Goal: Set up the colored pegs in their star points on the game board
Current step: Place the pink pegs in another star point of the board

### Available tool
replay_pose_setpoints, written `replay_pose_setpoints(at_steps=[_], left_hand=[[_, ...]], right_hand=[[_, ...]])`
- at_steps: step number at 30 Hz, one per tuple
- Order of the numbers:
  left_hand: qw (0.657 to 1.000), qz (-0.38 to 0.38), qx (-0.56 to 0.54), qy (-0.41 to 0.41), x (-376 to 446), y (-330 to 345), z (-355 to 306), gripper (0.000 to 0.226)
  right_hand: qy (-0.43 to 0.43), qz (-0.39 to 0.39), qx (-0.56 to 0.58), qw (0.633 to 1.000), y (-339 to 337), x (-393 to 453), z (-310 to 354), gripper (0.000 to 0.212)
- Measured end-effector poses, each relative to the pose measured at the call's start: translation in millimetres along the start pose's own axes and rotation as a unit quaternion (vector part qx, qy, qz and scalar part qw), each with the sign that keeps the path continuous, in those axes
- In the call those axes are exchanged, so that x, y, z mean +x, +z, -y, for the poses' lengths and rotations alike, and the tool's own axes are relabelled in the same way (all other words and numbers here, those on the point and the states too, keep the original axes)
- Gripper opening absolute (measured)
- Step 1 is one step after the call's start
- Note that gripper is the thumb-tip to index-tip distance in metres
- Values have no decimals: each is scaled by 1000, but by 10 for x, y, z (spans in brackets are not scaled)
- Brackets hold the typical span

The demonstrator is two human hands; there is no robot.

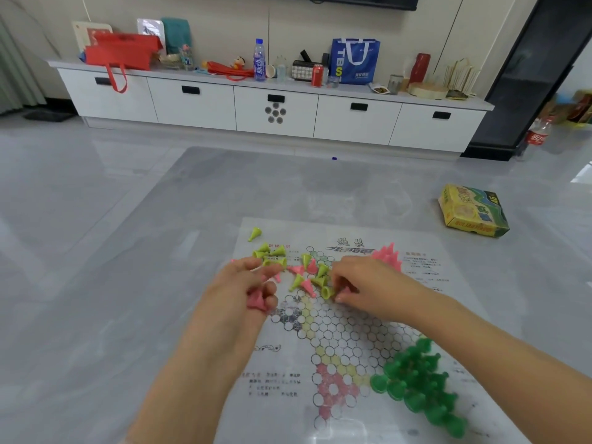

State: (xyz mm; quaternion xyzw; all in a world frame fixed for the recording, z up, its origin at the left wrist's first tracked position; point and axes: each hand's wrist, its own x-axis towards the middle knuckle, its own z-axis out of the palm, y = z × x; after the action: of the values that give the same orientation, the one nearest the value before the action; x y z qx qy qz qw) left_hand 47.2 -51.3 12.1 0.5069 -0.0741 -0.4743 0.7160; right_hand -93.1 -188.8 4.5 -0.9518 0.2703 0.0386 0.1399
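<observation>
Left-hand (pixel 253 283) grip on pink pegs (pixel 256 301)

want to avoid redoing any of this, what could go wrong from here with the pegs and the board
1. The green pegs stand packed in their star point beside the right forearm; a sweep of that arm could topple them.
2. The left hand grips several pink pegs at once, so one may slip out and roll.
3. The board looks like a thin sheet on the table; a nudge from the right hand might shift it and the standing pink cluster.
</observation>
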Motion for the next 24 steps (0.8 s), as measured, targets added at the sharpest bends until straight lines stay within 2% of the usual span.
replay_pose_setpoints(at_steps=[2, 4, 6, 9, 13, 15, 17, 20, 22, 24], left_hand=[[983, -24, -172, -64, 32, -67, -41, 24], [962, -29, -251, -103, 41, -106, -39, 30], [947, -14, -289, -138, 37, -99, -5, 23], [939, 30, -297, -173, -12, -53, 24, 15], [935, 60, -313, -153, -60, -69, -37, 20], [929, 26, -331, -160, -56, -113, -81, 26], [930, -36, -335, -145, -41, -170, -111, 27], [938, -125, -304, -109, -8, -269, -130, 28], [946, -147, -274, -94, -2, -318, -134, 28], [949, -152, -260, -87, 4, -352, -130, 27]], right_hand=[[19, -39, 7, 999, -80, -6, 69, 13], [-10, -100, 54, 993, -170, -10, 278, 13], [-91, -139, 108, 980, -238, -16, 592, 11], [-176, -135, 103, 970, -247, 25, 961, 12], [-196, -115, 115, 967, -228, 131, 1044, 13], [-161, -144, 155, 964, -245, 215, 956, 13], [-104, -174, 125, 971, -233, 323, 829, 15], [-79, -100, 14, 992, -69, 473, 758, 23], [-106, -53, -31, 992, 109, 539, 804, 26], [-121, -57, -42, 990, 225, 576, 848, 20]])
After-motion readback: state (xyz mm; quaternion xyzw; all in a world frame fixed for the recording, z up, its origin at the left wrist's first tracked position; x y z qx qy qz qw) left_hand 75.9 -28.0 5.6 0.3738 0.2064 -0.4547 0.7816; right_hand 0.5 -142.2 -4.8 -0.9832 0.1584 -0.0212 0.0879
